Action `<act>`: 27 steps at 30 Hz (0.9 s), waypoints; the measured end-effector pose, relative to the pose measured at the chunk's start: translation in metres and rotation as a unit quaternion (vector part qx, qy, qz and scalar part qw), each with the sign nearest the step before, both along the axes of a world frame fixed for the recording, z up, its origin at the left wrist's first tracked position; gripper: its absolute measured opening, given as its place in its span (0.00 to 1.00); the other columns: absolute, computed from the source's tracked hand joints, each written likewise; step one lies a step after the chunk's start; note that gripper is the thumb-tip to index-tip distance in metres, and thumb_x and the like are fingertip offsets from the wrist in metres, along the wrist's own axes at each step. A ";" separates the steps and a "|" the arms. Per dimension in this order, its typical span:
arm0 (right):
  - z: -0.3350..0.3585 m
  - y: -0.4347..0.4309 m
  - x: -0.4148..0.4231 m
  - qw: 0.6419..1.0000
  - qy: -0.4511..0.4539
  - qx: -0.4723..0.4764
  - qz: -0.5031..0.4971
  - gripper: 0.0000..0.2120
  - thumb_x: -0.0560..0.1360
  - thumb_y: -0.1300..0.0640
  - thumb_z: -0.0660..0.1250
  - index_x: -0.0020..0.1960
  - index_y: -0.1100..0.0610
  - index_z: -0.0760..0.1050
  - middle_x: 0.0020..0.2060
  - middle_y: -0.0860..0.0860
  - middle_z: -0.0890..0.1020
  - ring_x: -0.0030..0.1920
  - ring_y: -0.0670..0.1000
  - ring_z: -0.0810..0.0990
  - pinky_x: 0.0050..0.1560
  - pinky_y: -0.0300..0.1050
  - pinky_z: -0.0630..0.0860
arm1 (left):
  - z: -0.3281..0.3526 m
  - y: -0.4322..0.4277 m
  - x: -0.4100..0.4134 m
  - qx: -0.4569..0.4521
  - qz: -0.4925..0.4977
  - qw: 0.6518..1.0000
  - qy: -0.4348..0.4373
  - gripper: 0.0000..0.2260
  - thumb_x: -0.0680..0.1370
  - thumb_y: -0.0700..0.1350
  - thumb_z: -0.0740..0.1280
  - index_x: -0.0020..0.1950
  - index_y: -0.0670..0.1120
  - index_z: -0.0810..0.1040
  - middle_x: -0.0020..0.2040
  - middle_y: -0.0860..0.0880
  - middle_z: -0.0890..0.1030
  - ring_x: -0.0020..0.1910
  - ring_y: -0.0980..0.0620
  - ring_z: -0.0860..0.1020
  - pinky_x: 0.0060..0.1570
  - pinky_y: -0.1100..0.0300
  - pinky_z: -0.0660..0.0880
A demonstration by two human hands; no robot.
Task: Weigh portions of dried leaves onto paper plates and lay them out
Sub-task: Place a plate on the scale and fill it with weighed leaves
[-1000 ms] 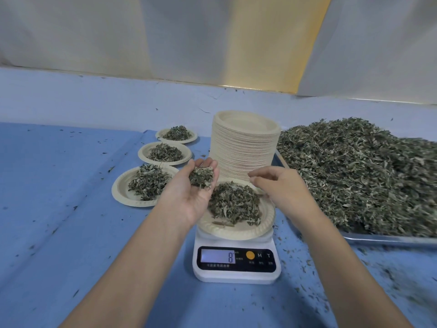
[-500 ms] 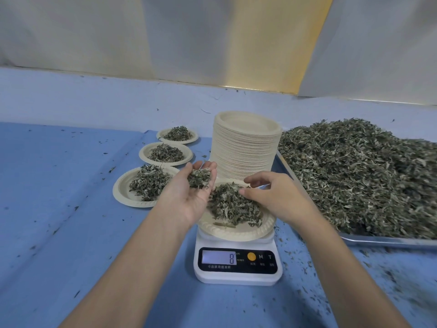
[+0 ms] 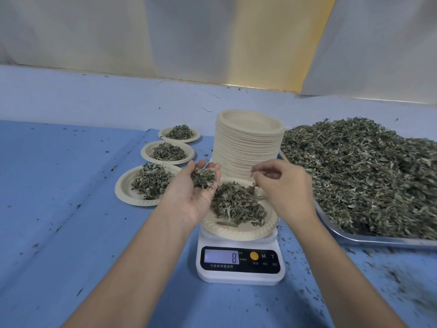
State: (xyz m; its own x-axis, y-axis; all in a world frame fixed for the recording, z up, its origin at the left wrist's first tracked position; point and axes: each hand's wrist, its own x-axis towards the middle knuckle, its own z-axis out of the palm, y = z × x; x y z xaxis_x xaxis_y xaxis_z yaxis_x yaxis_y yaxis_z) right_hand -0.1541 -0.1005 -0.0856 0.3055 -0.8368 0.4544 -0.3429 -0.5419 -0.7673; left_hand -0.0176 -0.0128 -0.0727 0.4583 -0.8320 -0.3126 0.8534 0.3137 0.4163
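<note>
A paper plate [image 3: 238, 232] heaped with dried leaves [image 3: 236, 204] sits on a white digital scale [image 3: 240, 265] whose display reads 8. My left hand [image 3: 189, 200] hovers palm up over the plate's left rim, and a small heap of leaves [image 3: 203, 178] lies in its cupped palm. My right hand [image 3: 283, 185] hangs above the plate's far right side with its fingers curled. Its blurred fingertips pinch a few leaf bits. Three filled plates form a row on the left: a near plate [image 3: 125, 192], a middle plate [image 3: 146, 152] and a far plate [image 3: 163, 133].
A tall stack of empty paper plates [image 3: 248, 143] stands right behind the scale. A metal tray [image 3: 378, 240] on the right holds a big mound of dried leaves [image 3: 366, 166]. Leaf crumbs dot the blue table cover [image 3: 59, 197], mostly at the lower right.
My right hand has lifted off the leaf pile on the weighed plate and risen with a pinch of leaves. My left hand has stayed put, and the display still reads 8.
</note>
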 end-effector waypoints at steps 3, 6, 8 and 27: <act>0.010 0.009 0.004 0.981 -0.176 0.060 0.059 0.05 0.71 0.63 0.73 0.46 0.56 0.83 0.36 0.47 0.85 0.37 0.43 0.83 0.41 0.33 0.78 | -0.001 -0.003 -0.005 0.006 -0.020 1.000 -0.016 0.14 0.82 0.45 0.58 0.44 0.37 0.73 0.43 0.38 0.77 0.45 0.45 0.78 0.47 0.54 0.77; 0.013 0.022 0.012 0.972 -0.189 0.059 0.130 0.07 0.70 0.65 0.73 0.46 0.55 0.83 0.39 0.47 0.86 0.41 0.43 0.83 0.45 0.33 0.78 | -0.002 -0.004 -0.013 -0.011 -0.073 0.997 -0.031 0.15 0.83 0.48 0.56 0.49 0.36 0.73 0.47 0.37 0.77 0.46 0.44 0.78 0.51 0.52 0.75; 0.008 0.025 0.015 0.982 -0.116 0.023 0.150 0.08 0.71 0.64 0.73 0.47 0.53 0.84 0.39 0.40 0.85 0.43 0.37 0.82 0.47 0.28 0.74 | -0.002 -0.003 -0.016 -0.026 -0.108 0.993 -0.029 0.17 0.82 0.49 0.56 0.53 0.34 0.73 0.51 0.36 0.78 0.50 0.43 0.78 0.52 0.52 0.75; -0.012 0.001 0.006 0.992 0.092 0.013 0.087 0.11 0.77 0.51 0.67 0.59 0.49 0.80 0.50 0.39 0.81 0.46 0.33 0.75 0.43 0.17 0.64 | 0.003 0.002 0.007 0.004 -0.014 0.999 0.031 0.11 0.81 0.40 0.60 0.43 0.35 0.75 0.35 0.37 0.78 0.41 0.45 0.78 0.46 0.51 0.78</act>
State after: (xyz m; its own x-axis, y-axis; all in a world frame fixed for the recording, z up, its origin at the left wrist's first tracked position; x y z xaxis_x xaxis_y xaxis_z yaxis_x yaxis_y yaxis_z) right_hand -0.1479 -0.1000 -0.0972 0.5228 -0.7745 0.3560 -0.3811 -0.5859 -0.7152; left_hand -0.0104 -0.0112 -0.0700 0.4141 -0.8418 -0.3463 0.8859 0.2853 0.3657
